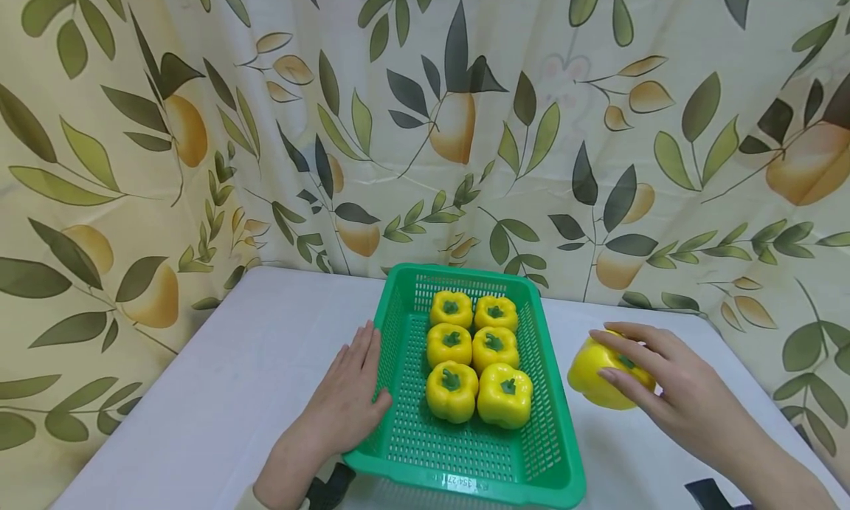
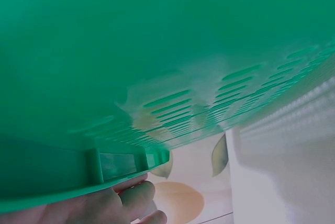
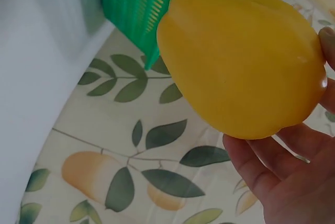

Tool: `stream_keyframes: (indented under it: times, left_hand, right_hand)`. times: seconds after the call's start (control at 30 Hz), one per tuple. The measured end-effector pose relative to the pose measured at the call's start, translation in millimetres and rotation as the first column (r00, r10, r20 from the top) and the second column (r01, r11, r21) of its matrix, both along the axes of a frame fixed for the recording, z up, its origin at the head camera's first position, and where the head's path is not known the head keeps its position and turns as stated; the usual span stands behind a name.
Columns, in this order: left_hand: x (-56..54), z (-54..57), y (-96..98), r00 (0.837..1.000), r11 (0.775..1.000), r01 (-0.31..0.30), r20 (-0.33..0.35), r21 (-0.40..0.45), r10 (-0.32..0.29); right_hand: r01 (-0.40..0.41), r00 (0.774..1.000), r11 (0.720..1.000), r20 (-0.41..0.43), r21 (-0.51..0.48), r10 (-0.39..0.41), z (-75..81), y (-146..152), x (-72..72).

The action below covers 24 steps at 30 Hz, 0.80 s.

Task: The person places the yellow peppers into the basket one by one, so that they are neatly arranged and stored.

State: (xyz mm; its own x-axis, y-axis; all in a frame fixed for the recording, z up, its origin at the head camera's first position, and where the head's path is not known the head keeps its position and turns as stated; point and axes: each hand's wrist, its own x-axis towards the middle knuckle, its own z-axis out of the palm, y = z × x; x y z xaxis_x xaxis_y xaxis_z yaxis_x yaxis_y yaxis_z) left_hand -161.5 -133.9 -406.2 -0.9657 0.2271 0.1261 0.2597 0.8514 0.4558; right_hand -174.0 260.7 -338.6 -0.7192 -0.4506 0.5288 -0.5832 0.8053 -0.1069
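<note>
My right hand (image 1: 677, 377) holds a yellow bell pepper (image 1: 589, 377) between thumb and fingers, to the right of a green plastic basket (image 1: 560, 414). The right wrist view shows this pepper (image 3: 241, 62) large, with fingertips (image 3: 251, 166) against its side. My left hand (image 1: 345, 399) rests along the basket's left rim, fingers straight. From the left wrist, the basket's slotted outer wall (image 2: 78, 51) fills most of the view, with the fingers (image 2: 104, 203) below its rim. Several yellow bell peppers stand in the basket in two columns, green stems up, one of them a front-right pepper (image 1: 505, 395).
The basket stands on a table with a white cover (image 1: 265, 347). Behind the table hangs a curtain (image 1: 425, 126) printed with leaves and fruit. Dark straps (image 1: 330, 486) show near both wrists at the bottom.
</note>
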Motion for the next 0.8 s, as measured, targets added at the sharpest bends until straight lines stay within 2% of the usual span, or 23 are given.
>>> stream_keyframes:
  times: [0.4, 0.57, 0.8]
  left_hand:
    - [0.2, 0.7, 0.0, 1.000, 1.000, 0.003, 0.018, -0.002, -0.003]
    - [0.4, 0.4, -0.4, 1.000, 1.000, 0.002, 0.016, -0.002, -0.002]
    - [0.1, -0.8, -0.6, 1.000, 1.000, 0.003, 0.003, -0.009, -0.003]
  right_hand:
    - [-0.066, 0.998, 0.998, -0.013, -0.007, 0.066, 11.3, -21, 3.9]
    - [-0.081, 0.997, 0.997, 0.010, -0.005, 0.081, 12.9, -31, 6.2]
    - [-0.145, 0.989, 0.989, 0.022, -0.004, 0.146, 11.4, -45, 7.6]
